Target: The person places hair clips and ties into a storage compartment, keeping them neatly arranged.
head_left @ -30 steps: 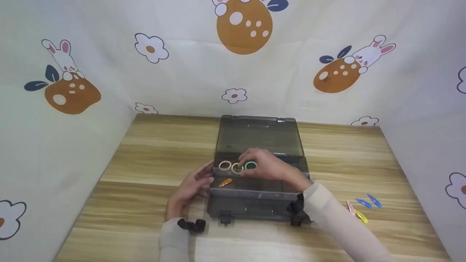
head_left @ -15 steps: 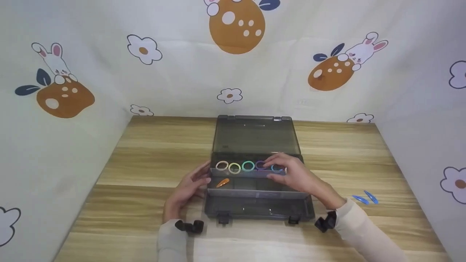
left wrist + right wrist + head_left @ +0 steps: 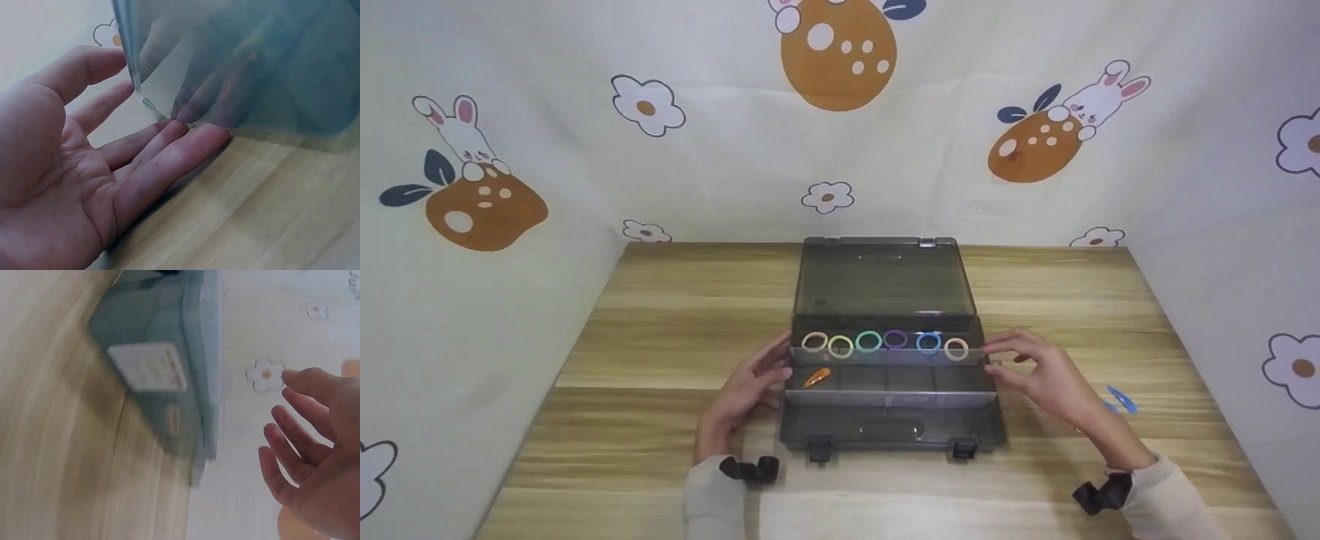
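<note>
A grey see-through plastic storage box (image 3: pixel 885 435) stands with its lid (image 3: pixel 883 277) raised at the back. Several hair ties (image 3: pixel 868 342) in different colours sit in a row in its rear compartments. An orange snap hair clip (image 3: pixel 817 377) lies in the left of the middle row. My left hand (image 3: pixel 746 390) rests against the box's left side; in the left wrist view its extended fingers (image 3: pixel 169 149) touch the wall and underside edge. To the right of the box my right hand (image 3: pixel 1054 379) hangs with parted, loosely bent fingers (image 3: pixel 287 450) and holds nothing.
A blue snap hair clip (image 3: pixel 1123 399) lies on the wooden table (image 3: pixel 675 300) at the right; another blue one is partly hidden by the right hand. A white label (image 3: pixel 149 367) marks the box's side. Patterned cloth (image 3: pixel 720 150) encloses the back and sides.
My right hand has moved rightward from over the rear hair ties to beyond the box's right side, uncovering the whole row. The left hand stays at the box. The view has shifted slightly.
</note>
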`<state>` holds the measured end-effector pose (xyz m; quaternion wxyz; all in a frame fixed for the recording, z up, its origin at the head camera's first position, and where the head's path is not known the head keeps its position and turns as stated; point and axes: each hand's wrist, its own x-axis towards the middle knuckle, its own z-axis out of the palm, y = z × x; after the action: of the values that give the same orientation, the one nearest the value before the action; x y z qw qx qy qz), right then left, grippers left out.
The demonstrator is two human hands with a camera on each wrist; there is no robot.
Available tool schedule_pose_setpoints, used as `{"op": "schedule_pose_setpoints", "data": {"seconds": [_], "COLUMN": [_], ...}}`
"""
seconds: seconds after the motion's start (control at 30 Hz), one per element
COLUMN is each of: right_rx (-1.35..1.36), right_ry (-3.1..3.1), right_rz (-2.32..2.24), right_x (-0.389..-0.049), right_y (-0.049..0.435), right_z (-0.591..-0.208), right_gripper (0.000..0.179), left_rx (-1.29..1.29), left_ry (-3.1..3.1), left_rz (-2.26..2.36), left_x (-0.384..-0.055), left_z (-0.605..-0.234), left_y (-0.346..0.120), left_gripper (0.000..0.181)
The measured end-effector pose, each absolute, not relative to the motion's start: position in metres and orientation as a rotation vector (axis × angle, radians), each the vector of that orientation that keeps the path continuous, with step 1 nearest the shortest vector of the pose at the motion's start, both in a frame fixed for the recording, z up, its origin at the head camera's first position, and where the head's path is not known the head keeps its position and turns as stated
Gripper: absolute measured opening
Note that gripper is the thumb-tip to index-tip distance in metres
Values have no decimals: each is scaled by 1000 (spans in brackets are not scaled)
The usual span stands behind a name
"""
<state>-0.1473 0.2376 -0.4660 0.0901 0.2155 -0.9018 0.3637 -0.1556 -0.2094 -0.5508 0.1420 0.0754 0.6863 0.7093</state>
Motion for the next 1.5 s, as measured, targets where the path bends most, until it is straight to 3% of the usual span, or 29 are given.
{"op": "schedule_pose_setpoints", "data": {"seconds": [0.63,0.87,1.23,1.5], "right_rx": [303,113,-89,-135], "right_ry": [-2681,-2874,-3141,-3189], "right_rz": [965,921,1011,954], "right_x": [-131,-129,-129,-132], "right_y": [366,390,413,419], "right_z": [-492,-496,-505,-505], "right_gripper": [25,29,56,48], "left_rx": [140,143,162,154], "left_ry": [2021,2036,2020,2020], "left_rz": [2020,2013,2031,2026], "left_x": [-155,-155,-155,-157], "left_z": [-550,-549,-551,-551], "left_y": [-208,-207,-208,-207], "left_gripper": [65,65,66,65]}}
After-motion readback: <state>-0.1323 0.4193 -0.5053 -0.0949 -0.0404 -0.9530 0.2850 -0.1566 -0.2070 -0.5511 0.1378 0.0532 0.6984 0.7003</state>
